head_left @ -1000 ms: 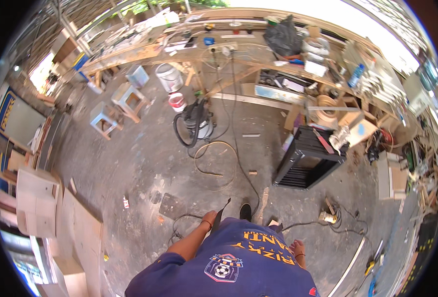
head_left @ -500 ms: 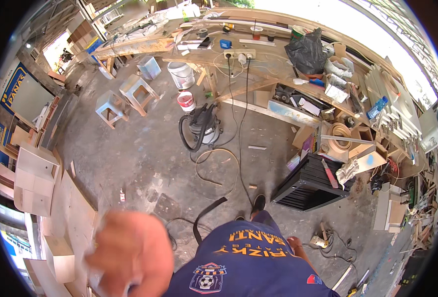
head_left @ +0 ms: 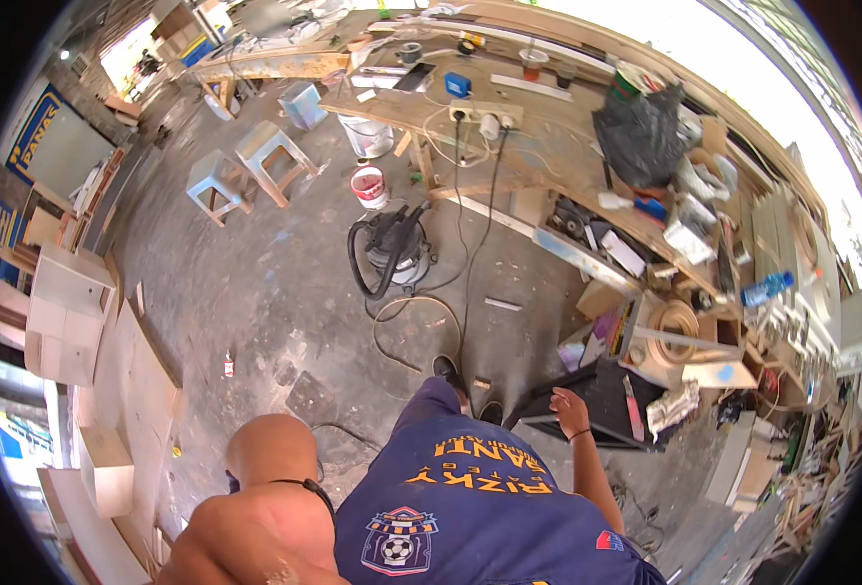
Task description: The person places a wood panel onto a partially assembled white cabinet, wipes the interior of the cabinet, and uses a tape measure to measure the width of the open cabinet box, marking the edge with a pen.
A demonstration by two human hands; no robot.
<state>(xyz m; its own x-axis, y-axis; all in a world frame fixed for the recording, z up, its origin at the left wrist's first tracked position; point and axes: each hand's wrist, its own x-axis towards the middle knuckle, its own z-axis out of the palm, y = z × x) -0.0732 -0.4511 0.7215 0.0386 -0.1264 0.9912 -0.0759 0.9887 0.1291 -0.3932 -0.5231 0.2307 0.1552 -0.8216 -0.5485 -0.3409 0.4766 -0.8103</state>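
Lower left of the frame, the left hand [head_left: 273, 450] looms right up against the camera, a blurred rounded shape with a dark strap across the wrist below it; whether its grip is spread or closed, I cannot tell, and nothing shows in it; just right of it the blue shirt [head_left: 470, 507] with its football badge fills the bottom centre; past the shirt, right of centre, the right hand [head_left: 567, 403] hangs low with a dark band at the wrist, its grip loosely spread, fingers hanging down, pinching nothing; it sits over the near top edge of the black crate [head_left: 601, 395], which stands on the floor just beyond and to the right of the fingers, touching or nearly so, too close to call; two dark shoes [head_left: 460, 380] peek out just left of the crate; further up the concrete floor [head_left: 255, 283], a black vacuum cleaner [head_left: 392, 253] with its looped hose; beyond it a red bucket [head_left: 368, 185] and two pale stools [head_left: 246, 171]; farthest, along the top, the long wooden counter [head_left: 538, 146] crowded with tools and a black bag [head_left: 640, 136].
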